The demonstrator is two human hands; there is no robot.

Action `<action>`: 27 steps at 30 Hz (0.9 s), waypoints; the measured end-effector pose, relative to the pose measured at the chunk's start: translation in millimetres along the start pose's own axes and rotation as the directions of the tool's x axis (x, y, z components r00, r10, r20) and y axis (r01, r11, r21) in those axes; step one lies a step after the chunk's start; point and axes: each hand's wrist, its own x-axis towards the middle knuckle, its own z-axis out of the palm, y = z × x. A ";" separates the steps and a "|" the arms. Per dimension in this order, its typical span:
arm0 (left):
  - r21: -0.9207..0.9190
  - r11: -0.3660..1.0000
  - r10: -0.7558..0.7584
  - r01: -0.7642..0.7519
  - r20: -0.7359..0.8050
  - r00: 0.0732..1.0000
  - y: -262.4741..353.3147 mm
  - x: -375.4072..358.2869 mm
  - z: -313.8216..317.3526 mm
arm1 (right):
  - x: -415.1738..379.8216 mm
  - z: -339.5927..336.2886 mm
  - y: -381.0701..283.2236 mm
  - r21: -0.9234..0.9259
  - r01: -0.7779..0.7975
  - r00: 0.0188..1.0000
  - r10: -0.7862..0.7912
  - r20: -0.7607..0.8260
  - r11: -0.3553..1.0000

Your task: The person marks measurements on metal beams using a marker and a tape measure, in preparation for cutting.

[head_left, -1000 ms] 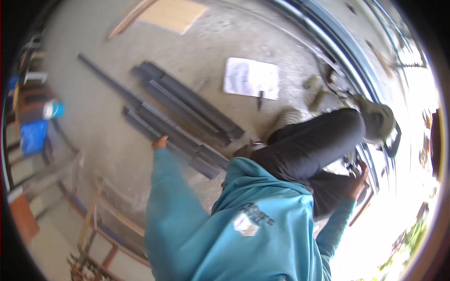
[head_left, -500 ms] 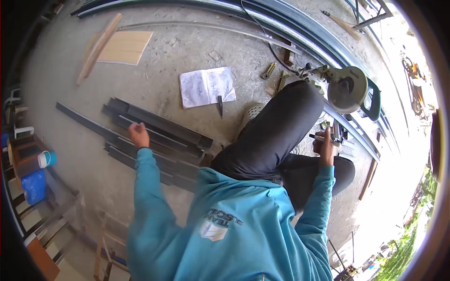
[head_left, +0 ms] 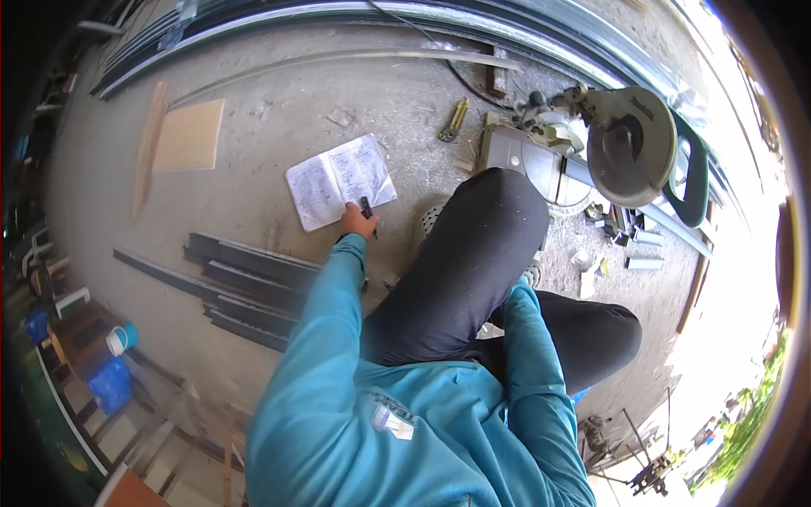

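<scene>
My left hand [head_left: 359,222] is at the lower edge of an open notebook [head_left: 325,182] with written pages. Its fingers are closed around a dark pen-shaped object [head_left: 366,205] lying over the notebook's edge. Below and to the left, several dark metal profiles [head_left: 245,270] lie side by side on the floor, partly covered by my left sleeve. My right arm [head_left: 532,338] reaches down between my legs. The right hand itself is hidden behind my raised knee [head_left: 498,211], so its fingers and anything in them do not show.
A miter saw [head_left: 629,148] stands beyond my knee, with metal offcuts [head_left: 621,224] beside it. Yellow-handled pliers [head_left: 454,121] lie near the saw. Long metal profiles [head_left: 287,25] run along the top. Wooden boards [head_left: 190,135] lie at upper left, a small bucket [head_left: 122,339] at far left.
My left hand has moved from above the dark profiles to the notebook and closed on the dark object there. My right hand, earlier holding a pen by the saw, has dropped behind my knee.
</scene>
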 end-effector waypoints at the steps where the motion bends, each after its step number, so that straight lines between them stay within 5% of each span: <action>1: -0.021 1.000 -0.001 0.001 0.032 0.999 4.1 -2.7 -0.3 | 0.5 8.2 2.5 0.003 -0.020 1.000 0.020 -0.020 1.000; 8: -0.073 0.974 0.227 -0.216 0.257 0.939 -1.1 -29.0 2.5 | -14.9 22.5 7.2 0.044 -0.104 0.990 0.108 -0.094 0.994; 10: -0.198 0.896 0.429 -0.397 0.162 0.888 9.4 -26.0 17.0 | -12.1 22.8 11.7 0.057 -0.106 0.991 0.110 -0.079 0.993; 14: -0.221 0.889 0.332 -0.401 -0.293 0.897 48.2 11.0 10.4 | -9.3 17.4 15.9 0.070 -0.120 0.990 0.124 -0.069 0.990; 18: -0.001 0.978 0.208 -0.210 -0.133 0.969 60.2 27.3 -4.9 | -7.7 18.5 16.7 0.081 -0.126 0.989 0.131 -0.064 0.989; 24: -0.100 0.971 0.224 -0.215 0.080 0.971 22.2 53.9 15.8 | -6.3 17.0 18.8 0.086 -0.137 0.987 0.143 -0.071 0.987; 27: -0.100 0.923 0.363 -0.370 -0.082 0.928 50.9 27.6 -12.7 | -3.6 17.7 20.6 0.087 -0.132 0.988 0.138 -0.068 0.987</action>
